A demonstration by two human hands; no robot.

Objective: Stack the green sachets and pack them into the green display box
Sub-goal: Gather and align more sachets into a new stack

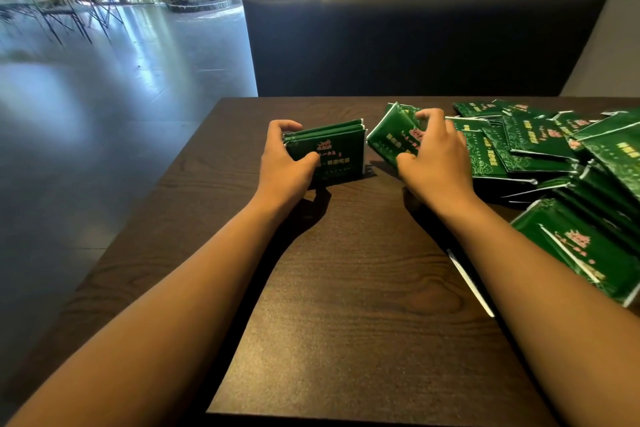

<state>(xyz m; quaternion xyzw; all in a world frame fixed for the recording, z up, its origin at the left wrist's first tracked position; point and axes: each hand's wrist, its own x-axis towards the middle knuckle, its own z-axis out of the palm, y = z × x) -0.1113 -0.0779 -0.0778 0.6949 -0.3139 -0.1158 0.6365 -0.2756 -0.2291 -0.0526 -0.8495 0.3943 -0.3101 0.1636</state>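
Dark wood table (346, 270) is carrying a loose pile of sachets (554, 156) spreading rightward of the right-hand grip. The left hand (284, 163) is clamping an upright stack (329, 152). The right hand (436, 159) is pinching one tilted sachet (391, 135), just right of the stack and nearer to it. The display box is not showing.

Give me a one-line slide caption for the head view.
Left hand grips a stack of green sachets on the wooden table while the right hand lifts another sachet.
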